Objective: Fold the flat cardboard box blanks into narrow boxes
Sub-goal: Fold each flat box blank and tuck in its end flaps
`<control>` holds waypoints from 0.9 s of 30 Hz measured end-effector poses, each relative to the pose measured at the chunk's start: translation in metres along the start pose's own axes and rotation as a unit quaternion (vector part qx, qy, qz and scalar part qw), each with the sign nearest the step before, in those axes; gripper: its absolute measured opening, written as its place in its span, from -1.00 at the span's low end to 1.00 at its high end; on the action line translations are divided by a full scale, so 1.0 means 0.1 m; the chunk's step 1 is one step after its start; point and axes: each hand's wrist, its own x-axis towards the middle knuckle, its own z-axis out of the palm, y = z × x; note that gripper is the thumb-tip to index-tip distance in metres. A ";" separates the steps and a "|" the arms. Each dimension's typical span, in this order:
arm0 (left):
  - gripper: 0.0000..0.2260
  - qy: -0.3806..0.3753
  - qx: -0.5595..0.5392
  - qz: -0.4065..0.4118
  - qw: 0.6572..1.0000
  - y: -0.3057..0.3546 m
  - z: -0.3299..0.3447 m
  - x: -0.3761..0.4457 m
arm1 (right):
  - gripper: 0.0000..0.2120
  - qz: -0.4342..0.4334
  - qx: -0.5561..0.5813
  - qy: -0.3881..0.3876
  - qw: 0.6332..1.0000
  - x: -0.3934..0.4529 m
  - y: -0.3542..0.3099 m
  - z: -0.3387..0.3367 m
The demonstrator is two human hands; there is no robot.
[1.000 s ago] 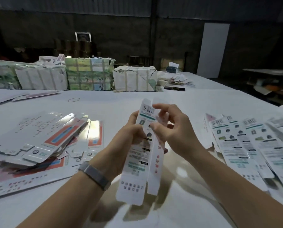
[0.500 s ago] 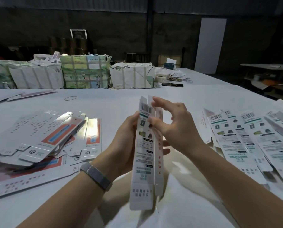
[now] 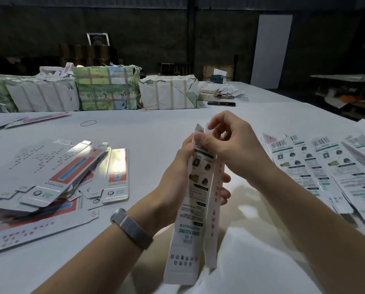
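I hold a long narrow white box (image 3: 193, 211) upright in front of me, printed with black icons and green text. My left hand (image 3: 177, 183) grips its upper half, fingers wrapped behind it. At the top end, the thumb and curled fingers of my right hand (image 3: 230, 145) pinch the flaps. Flat blanks (image 3: 56, 172) with red and blue print lie piled on the left. Several white printed boxes (image 3: 330, 172) lie in a row on the right.
The white table (image 3: 152, 128) carries strapped paper bundles (image 3: 107, 88) along its far edge. A rubber band (image 3: 88, 123) lies beyond the left pile. A dark phone (image 3: 221, 103) and loose paper scraps sit at the back right.
The blank has been squared from a loosely open shape into a narrow upright box. My right hand has moved up to the top flaps, covering the barcode end.
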 end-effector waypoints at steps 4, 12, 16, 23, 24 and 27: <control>-0.50 0.011 0.029 0.007 0.999 -0.01 0.00 0.05 | -0.69 -0.007 0.002 -0.003 1.000 0.02 0.00 -0.05; -0.71 0.067 0.016 0.048 0.996 -0.06 0.03 -0.01 | -0.70 -0.059 -0.001 0.017 0.998 -0.03 -0.06 -0.02; -0.70 0.106 0.037 0.091 0.990 -0.06 0.00 0.02 | -0.69 -0.057 0.053 0.051 0.996 -0.10 -0.07 0.07; -0.75 0.136 0.020 0.171 0.976 -0.07 0.00 0.03 | -0.55 0.059 0.218 -0.005 0.974 -0.18 -0.06 0.22; -0.75 0.140 0.017 0.178 0.974 -0.07 -0.01 0.03 | -0.53 0.055 0.223 -0.014 0.973 -0.18 -0.06 0.23; -0.73 0.142 0.020 0.188 0.972 -0.06 -0.03 0.03 | -0.50 0.037 0.235 -0.026 0.971 -0.19 -0.04 0.25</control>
